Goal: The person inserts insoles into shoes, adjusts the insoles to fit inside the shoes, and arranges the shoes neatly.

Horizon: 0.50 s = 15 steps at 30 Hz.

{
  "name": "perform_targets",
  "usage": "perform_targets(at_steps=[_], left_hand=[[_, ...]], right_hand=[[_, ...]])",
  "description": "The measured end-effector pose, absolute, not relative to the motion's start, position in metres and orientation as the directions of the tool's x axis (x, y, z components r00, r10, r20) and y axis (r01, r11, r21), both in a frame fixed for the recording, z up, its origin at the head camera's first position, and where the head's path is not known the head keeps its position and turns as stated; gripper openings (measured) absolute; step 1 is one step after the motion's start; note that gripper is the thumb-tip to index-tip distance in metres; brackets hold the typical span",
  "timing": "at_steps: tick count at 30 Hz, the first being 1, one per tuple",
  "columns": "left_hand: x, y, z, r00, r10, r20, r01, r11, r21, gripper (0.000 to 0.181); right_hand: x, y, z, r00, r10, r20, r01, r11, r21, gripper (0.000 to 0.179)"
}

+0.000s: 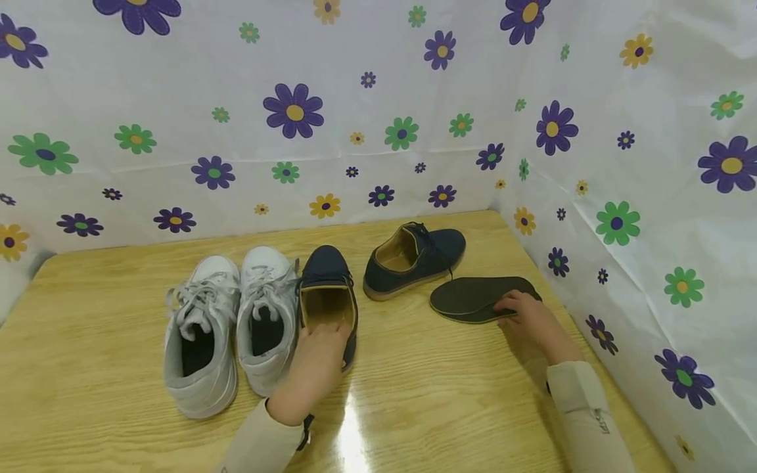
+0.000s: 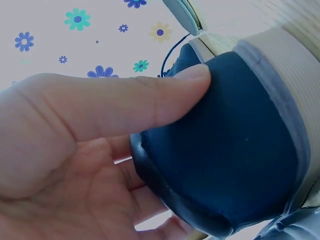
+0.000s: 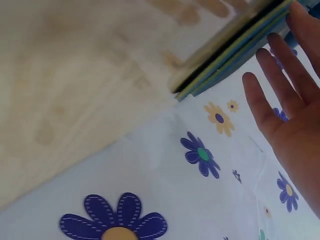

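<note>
A navy lace-up shoe [image 1: 328, 266] points away, with its heel toward me. My left hand [image 1: 316, 361] grips this heel; in the left wrist view the thumb [image 2: 165, 100] lies along the navy outside, and the other fingers are partly hidden behind the collar. At the right, two dark insoles [image 1: 473, 295] lie stacked, and their layered edges show in the right wrist view. Fingertips of my right hand [image 1: 532, 322] touch the near right edge of the stack. In the right wrist view the fingers [image 3: 280, 70] are straight and spread, several of them apart from the insoles.
A second navy shoe [image 1: 414, 259] sits behind and left of the insoles. Two white sneakers [image 1: 204, 387] stand side by side left of the gripped shoe. All rest on a wooden table [image 1: 414, 407], with flowered white sheets [image 1: 355, 98] behind and to the right.
</note>
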<state>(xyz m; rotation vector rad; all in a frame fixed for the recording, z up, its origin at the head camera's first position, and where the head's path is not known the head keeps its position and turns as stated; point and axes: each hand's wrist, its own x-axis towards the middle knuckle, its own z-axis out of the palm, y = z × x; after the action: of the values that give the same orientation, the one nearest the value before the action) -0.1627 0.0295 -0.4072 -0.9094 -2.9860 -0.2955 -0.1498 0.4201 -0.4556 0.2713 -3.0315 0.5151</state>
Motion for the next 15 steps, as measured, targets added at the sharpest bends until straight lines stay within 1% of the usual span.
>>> perform_targets(at_steps=[3,8,15], left_hand=[[-0.1616,0.0302,-0.408,-0.83,0.554,0.064,0.555,0.811,0.184,0.037],[-0.1623,0.0262,-0.4054,-0.834,0.549,0.054,0.547,0.812,0.203,0.035],[-0.1619,0.0236,-0.4033,-0.835,0.548,0.039,0.543,0.812,0.214,0.034]], right_hand=[[-0.1431,0.4198,-0.4601,-0.98,-0.168,0.103,-0.192,0.93,-0.313,0.024],[-0.1483,0.4146,-0.464,-0.969,-0.189,0.157,-0.223,0.945,-0.239,0.022],[-0.149,0.4099,-0.4617,-0.929,-0.302,0.212,-0.322,0.944,-0.064,0.018]])
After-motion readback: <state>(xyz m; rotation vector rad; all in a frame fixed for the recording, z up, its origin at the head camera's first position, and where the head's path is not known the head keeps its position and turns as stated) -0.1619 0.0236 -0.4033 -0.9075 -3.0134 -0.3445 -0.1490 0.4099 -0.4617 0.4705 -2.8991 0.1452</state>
